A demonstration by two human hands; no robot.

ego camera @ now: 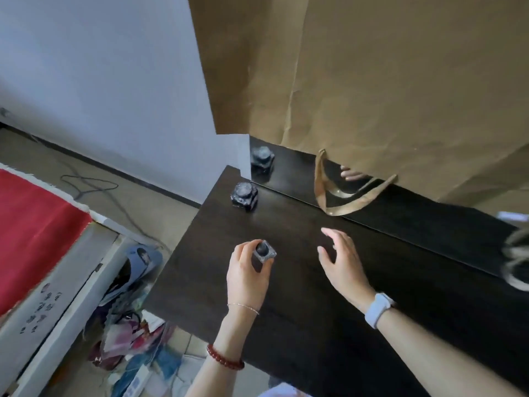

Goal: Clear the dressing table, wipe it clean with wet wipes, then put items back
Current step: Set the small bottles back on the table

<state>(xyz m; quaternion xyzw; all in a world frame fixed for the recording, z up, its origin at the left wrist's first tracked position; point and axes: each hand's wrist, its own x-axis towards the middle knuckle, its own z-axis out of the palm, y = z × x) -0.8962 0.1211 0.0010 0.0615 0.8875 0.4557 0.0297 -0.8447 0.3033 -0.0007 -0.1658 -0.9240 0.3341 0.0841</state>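
The dark wooden dressing table (300, 296) runs from the lower middle to the right edge. My left hand (247, 273) grips a small square glass bottle with a round black cap (264, 251), just above the table's left part. My right hand (342, 259) hovers beside it, to the right, fingers spread and holding nothing. A black marbled jar (244, 195) stands at the table's far left corner, against the mirror (292, 173), which shows its reflection.
Brown paper (386, 81) covers most of the mirror, and a paper strip loop (337, 196) hangs onto the table. A blurred ring-shaped object (515, 262) lies at the right edge. Left of the table are a cluttered floor pile (134, 333), a cable and a red-covered bed (31, 239).
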